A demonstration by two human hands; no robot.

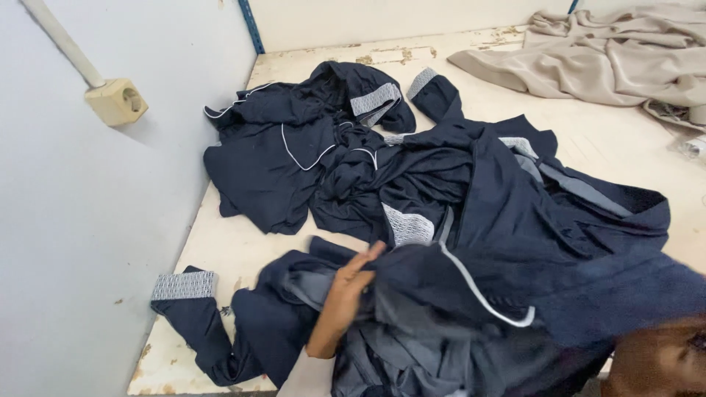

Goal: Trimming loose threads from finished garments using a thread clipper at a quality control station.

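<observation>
At the bottom of the frame we saw the left hand [346, 298] lying flat on the dark navy garment [515, 242], fingers [365, 257] stretched out and pressing the cloth rather than closed around it. At the lower right edge a blurred patch of skin was likely the right hand [658, 360], half under the fabric; we could not tell whether its grip was open or closed. The garment, piped in white with grey patterned cuffs, sprawled over the cream surface [588, 140] from the bottom centre toward the middle. Above it, left of centre, lay a second navy piece [294, 147], touching the first. In the upper right corner sat a beige cloth [618, 55], well apart. On the grey wall at upper left we noted a socket [116, 101].
</observation>
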